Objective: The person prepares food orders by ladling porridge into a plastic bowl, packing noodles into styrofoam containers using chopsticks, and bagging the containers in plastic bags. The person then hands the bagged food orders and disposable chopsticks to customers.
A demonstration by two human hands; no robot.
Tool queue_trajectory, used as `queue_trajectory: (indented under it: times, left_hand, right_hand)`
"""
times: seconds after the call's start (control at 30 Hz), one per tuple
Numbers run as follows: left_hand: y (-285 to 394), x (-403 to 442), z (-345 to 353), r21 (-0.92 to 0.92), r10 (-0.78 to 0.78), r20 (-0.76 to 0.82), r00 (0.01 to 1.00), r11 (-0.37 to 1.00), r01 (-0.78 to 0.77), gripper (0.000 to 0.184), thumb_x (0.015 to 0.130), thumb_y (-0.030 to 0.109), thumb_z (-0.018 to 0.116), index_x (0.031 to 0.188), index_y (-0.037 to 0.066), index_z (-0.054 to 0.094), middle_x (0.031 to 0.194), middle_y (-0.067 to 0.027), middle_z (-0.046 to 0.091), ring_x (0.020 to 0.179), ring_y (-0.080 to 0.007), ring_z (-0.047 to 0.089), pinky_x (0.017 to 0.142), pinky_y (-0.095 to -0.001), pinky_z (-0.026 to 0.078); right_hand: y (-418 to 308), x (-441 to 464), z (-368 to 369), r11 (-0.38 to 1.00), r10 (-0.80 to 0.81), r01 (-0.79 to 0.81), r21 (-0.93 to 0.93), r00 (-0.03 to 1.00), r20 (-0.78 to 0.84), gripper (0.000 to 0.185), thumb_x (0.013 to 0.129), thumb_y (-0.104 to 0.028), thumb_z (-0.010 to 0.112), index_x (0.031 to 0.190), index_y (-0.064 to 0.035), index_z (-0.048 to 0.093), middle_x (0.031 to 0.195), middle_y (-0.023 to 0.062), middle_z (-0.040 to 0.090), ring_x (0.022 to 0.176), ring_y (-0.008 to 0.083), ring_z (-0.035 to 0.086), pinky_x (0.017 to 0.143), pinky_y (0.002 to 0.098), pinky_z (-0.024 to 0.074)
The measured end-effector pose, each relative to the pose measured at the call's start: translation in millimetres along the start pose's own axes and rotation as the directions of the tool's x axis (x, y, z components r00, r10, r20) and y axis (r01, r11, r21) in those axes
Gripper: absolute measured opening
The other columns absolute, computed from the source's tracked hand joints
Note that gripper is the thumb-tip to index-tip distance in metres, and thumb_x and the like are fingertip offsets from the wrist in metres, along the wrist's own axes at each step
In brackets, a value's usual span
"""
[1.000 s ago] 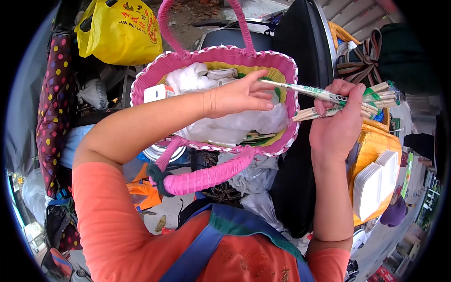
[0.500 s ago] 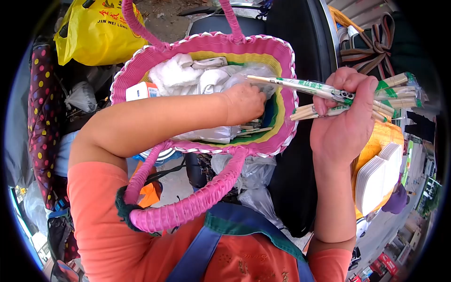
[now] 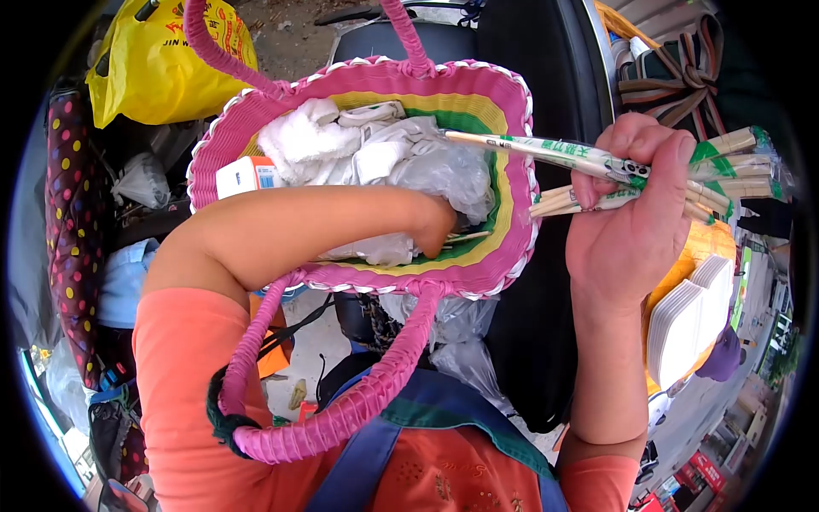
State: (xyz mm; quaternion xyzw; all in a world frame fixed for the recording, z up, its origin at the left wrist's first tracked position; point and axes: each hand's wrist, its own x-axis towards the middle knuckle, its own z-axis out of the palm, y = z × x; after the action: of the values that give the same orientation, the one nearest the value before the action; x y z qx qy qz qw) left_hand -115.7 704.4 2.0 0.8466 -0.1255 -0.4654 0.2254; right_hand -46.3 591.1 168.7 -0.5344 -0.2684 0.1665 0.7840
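My right hand (image 3: pixel 631 196) is closed around several packs of disposable chopsticks (image 3: pixel 554 154) in clear wrappers with green print, held to the right of the basket. Their pale tips point left over the rim. My left hand (image 3: pixel 437 224) reaches down inside the pink woven basket (image 3: pixel 503 264), by its near right side. Its fingers are hidden below the wrist, so I cannot see what they grip. Beside it a few more chopsticks (image 3: pixel 469 236) show at the bottom. White cloths (image 3: pixel 316 145), a clear plastic bag (image 3: pixel 452 179) and a white-and-orange box (image 3: pixel 243 177) also lie in the basket.
The basket's pink handle (image 3: pixel 341 427) arches toward my chest. A yellow plastic bag (image 3: pixel 162 68) hangs at the upper left, near a dotted dark cover (image 3: pixel 72 230). A black seat (image 3: pixel 537 341) lies to the right, with white foam boxes (image 3: pixel 687 328) beyond it.
My left hand has moved down, deeper into the basket toward its near side, and its fingers have gone out of sight. My right hand still holds the chopsticks, nearly unmoved.
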Motion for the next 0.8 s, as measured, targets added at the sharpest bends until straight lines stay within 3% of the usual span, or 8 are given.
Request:
queue_trajectory:
  times: [0.37,0.43,0.47,0.6,0.67,0.73,0.77,0.8]
  left_hand:
    - [-3,-75,-27,-0.491,0.15,-0.042,0.988,0.858,-0.151,0.025,0.09,0.019,0.053,0.109,0.005,0.057,0.104,-0.0098,0.063,0.1,-0.0194,0.055,0.091,-0.0321,0.04]
    - [-11,-100,-20,-0.661,0.138,-0.375,0.917,0.653,-0.369,0.024,0.093,0.021,0.048,0.107,0.003,0.056,0.105,-0.0077,0.062,0.104,-0.0162,0.053,0.094,-0.0325,0.039]
    - [-14,-107,-16,-0.659,0.136,-0.377,0.916,0.655,-0.368,0.024,0.093,0.021,0.048,0.107,0.003,0.056,0.105,-0.0077,0.062,0.104,-0.0162,0.053,0.094,-0.0325,0.039]
    - [-12,-134,-14,-0.633,-0.049,-0.688,0.724,0.528,-0.566,0.028,0.095,0.027,0.045,0.11,0.004,0.052,0.108,-0.0088,0.061,0.104,-0.0178,0.056,0.095,-0.036,0.041]
    - [-13,-145,-22,-0.546,-0.187,-0.837,0.515,0.201,-0.814,0.027,0.095,0.027,0.044,0.109,0.005,0.052,0.105,-0.0094,0.062,0.099,-0.0218,0.06,0.091,-0.0387,0.045]
    - [-10,-155,-33,-0.409,-0.298,-0.886,0.354,0.145,-0.901,0.028,0.095,0.027,0.045,0.11,0.005,0.051,0.101,-0.0113,0.062,0.094,-0.0234,0.062,0.088,-0.039,0.049]
    - [-6,-159,-40,-0.391,-0.285,-0.899,0.332,0.185,-0.901,0.029,0.095,0.028,0.044,0.111,0.005,0.049,0.098,-0.0129,0.061,0.093,-0.0223,0.062,0.086,-0.0376,0.049]
    - [2,-159,-48,-0.384,-0.29,-0.901,0.322,0.191,-0.903,0.029,0.095,0.028,0.044,0.111,0.005,0.049,0.098,-0.0129,0.061,0.093,-0.0223,0.062,0.086,-0.0376,0.049]
  right_hand:
    - [2,2,-7,0.995,-0.042,0.033,0.098,0.995,0.087,0.031,0.098,-0.031,0.035,0.08,-0.0072,0.043,0.081,0.0075,0.043,0.059,0.0114,0.034,0.05,0.0244,0.0344]
    - [2,2,-7,0.992,-0.051,0.04,0.123,0.995,0.091,0.031,0.098,-0.031,0.035,0.08,-0.0071,0.043,0.081,0.0075,0.043,0.059,0.0117,0.034,0.049,0.0246,0.0342]
    - [1,2,-7,0.991,-0.054,0.043,0.126,0.994,0.093,0.031,0.098,-0.031,0.035,0.08,-0.0071,0.043,0.081,0.0075,0.043,0.059,0.0117,0.034,0.049,0.0246,0.0342]
    - [2,1,-7,0.989,-0.082,0.07,0.131,0.993,0.088,0.032,0.098,-0.032,0.035,0.081,-0.0066,0.045,0.081,0.0069,0.043,0.064,0.0137,0.038,0.053,0.0269,0.0367]
    - [5,3,-5,0.986,-0.113,0.101,0.135,0.989,0.091,0.032,0.098,-0.032,0.034,0.082,-0.0065,0.045,0.081,0.0067,0.043,0.067,0.0147,0.04,0.057,0.0279,0.0381]
    - [13,6,-2,0.984,-0.118,0.117,0.135,0.993,-0.005,0.034,0.097,-0.031,0.037,0.08,-0.0029,0.046,0.078,0.0072,0.043,0.069,0.0146,0.046,0.068,0.0288,0.0429]
    - [15,7,-5,0.985,-0.1,0.074,0.156,0.981,0.165,0.031,0.098,-0.028,0.037,0.094,-0.0001,0.051,0.09,0.0091,0.05,0.087,0.017,0.052,0.084,0.0324,0.0429]
    - [18,5,-4,0.984,-0.104,0.076,0.16,0.979,0.174,0.031,0.098,-0.028,0.037,0.094,-0.0001,0.051,0.09,0.0091,0.05,0.087,0.017,0.052,0.084,0.0324,0.0429]
